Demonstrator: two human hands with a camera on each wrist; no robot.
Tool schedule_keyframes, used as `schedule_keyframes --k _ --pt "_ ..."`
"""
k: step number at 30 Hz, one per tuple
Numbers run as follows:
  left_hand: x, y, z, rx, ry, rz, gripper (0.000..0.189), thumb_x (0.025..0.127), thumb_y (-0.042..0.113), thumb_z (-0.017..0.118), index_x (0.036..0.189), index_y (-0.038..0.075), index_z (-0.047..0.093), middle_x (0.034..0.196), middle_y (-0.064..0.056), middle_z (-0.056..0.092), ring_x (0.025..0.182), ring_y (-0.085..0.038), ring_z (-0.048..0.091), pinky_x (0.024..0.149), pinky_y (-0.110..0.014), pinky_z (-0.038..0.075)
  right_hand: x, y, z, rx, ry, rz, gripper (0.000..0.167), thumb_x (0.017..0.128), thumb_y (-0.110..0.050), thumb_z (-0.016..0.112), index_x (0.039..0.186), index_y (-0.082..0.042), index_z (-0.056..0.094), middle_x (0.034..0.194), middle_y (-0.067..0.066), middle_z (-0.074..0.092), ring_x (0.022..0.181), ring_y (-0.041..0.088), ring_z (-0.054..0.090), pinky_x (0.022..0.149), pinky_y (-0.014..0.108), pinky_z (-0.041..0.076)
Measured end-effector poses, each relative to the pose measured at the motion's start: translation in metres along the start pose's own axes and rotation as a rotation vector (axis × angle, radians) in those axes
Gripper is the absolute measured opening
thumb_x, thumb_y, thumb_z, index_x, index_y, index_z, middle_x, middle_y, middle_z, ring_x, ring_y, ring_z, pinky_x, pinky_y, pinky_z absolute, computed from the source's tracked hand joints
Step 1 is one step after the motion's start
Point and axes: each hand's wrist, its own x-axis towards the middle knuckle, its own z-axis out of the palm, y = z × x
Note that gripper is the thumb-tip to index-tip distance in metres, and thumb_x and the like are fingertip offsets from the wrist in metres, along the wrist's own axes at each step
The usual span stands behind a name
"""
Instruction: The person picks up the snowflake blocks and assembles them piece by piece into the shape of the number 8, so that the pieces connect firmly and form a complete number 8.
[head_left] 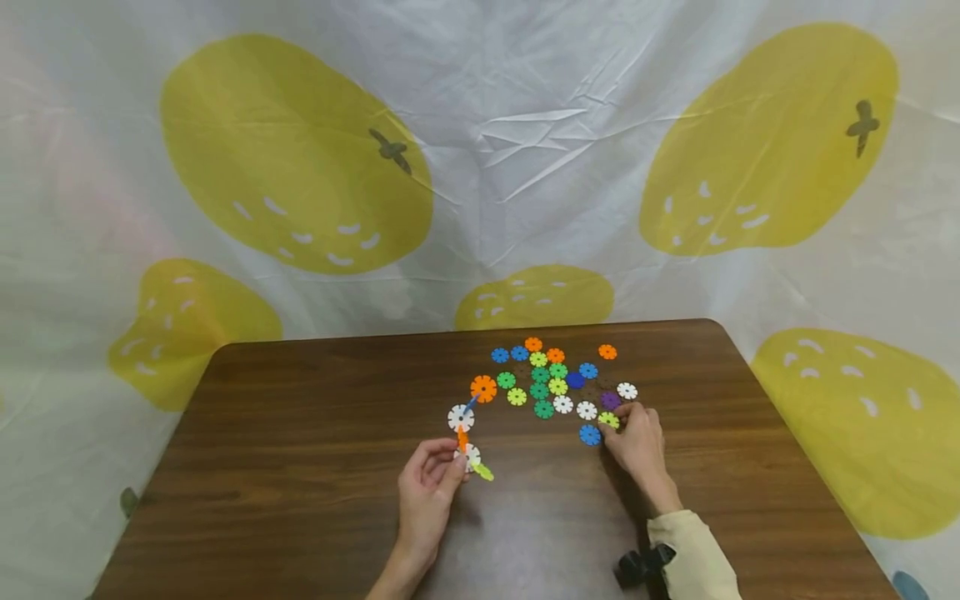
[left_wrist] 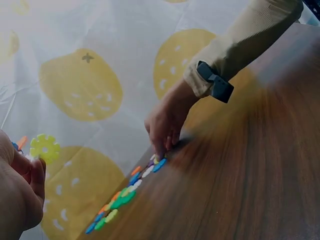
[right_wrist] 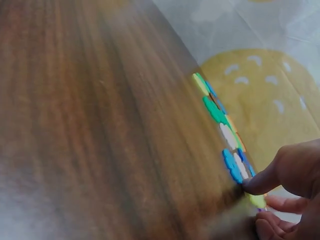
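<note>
My left hand (head_left: 429, 492) pinches a white notched disc (head_left: 472, 457) at the near end of a chain of interlocking plastic discs. The chain runs from a yellow-green disc (left_wrist: 45, 148) through the white one, a small orange one (head_left: 462, 438), another white disc (head_left: 461, 418) and a blue one (head_left: 471, 405) to a large orange disc (head_left: 483, 388). My right hand (head_left: 639, 440) reaches down to the right side of the loose discs, thumb and fingers at the edges of a yellow-green disc (right_wrist: 257, 200). A blue disc (head_left: 590, 434) lies just left of its fingertips.
Several loose discs spread over the far middle of the brown table (head_left: 300, 467), among them a green disc (head_left: 543, 409), a purple disc (head_left: 611, 400) and a white disc (head_left: 627, 390). An orange disc (head_left: 607, 352) lies farther back. Behind the table hangs a fruit-patterned cloth (head_left: 525, 183).
</note>
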Motion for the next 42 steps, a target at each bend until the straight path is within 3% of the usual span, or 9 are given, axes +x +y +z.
schedule_keyframes --k 7,12,15,20,31,37,42 --pt "0.002 0.002 0.0 -0.004 0.014 -0.005 0.027 0.09 -0.012 0.064 0.112 -0.023 0.052 0.093 -0.005 0.064 0.077 -0.007 0.065 0.069 -0.019 0.059 -0.002 0.003 -0.004 0.041 0.015 -0.079 0.028 0.083 -0.004 0.073 0.107 -0.001 0.058 0.089 0.02 0.07 0.083 0.035 0.067 0.078 0.05 0.051" --pt "0.003 0.004 0.0 0.001 0.021 -0.001 0.026 0.09 -0.011 0.065 0.111 -0.022 0.053 0.092 -0.005 0.064 0.076 -0.007 0.065 0.068 -0.019 0.059 -0.006 0.002 -0.009 0.096 0.036 -0.095 0.02 0.085 0.0 0.07 0.104 -0.006 0.066 0.085 0.014 0.074 0.078 0.026 0.07 0.073 0.038 0.055" --pt "0.004 0.004 -0.001 0.003 0.025 0.009 0.026 0.09 -0.011 0.065 0.111 -0.022 0.053 0.092 -0.004 0.064 0.076 -0.007 0.065 0.068 -0.019 0.059 -0.015 -0.006 -0.011 0.167 0.022 -0.11 0.019 0.086 0.0 0.072 0.103 -0.007 0.07 0.087 0.013 0.074 0.079 0.02 0.07 0.071 0.028 0.056" --pt "0.006 0.004 -0.003 0.005 0.032 0.008 0.026 0.091 -0.011 0.066 0.111 -0.021 0.054 0.092 -0.003 0.065 0.076 -0.007 0.066 0.068 -0.019 0.059 -0.036 -0.03 -0.015 0.354 -0.067 -0.131 0.019 0.087 0.0 0.076 0.104 -0.006 0.071 0.087 0.012 0.074 0.076 0.013 0.068 0.07 0.019 0.056" --pt "0.007 0.002 -0.004 0.008 0.04 0.017 0.027 0.09 -0.011 0.066 0.111 -0.021 0.053 0.092 -0.005 0.065 0.075 -0.008 0.066 0.069 -0.02 0.059 -0.085 -0.088 -0.011 0.658 -0.249 -0.251 0.022 0.084 0.004 0.077 0.104 0.0 0.069 0.087 0.015 0.072 0.076 0.006 0.067 0.069 0.022 0.06" --pt "0.006 0.002 -0.004 0.005 0.037 0.033 0.026 0.091 -0.011 0.065 0.112 -0.022 0.053 0.092 -0.005 0.064 0.076 -0.007 0.067 0.071 -0.023 0.061 -0.104 -0.108 -0.001 0.66 -0.213 -0.387 0.022 0.083 0.002 0.079 0.103 -0.004 0.07 0.085 0.01 0.073 0.075 0.007 0.068 0.068 0.026 0.062" --pt "0.005 0.001 -0.003 0.015 0.048 0.039 0.025 0.091 -0.012 0.064 0.112 -0.021 0.053 0.093 -0.004 0.065 0.076 -0.008 0.067 0.071 -0.023 0.061 -0.112 -0.119 0.004 0.655 -0.197 -0.427 0.022 0.083 0.001 0.079 0.102 -0.006 0.071 0.086 0.008 0.074 0.074 0.01 0.07 0.069 0.026 0.062"
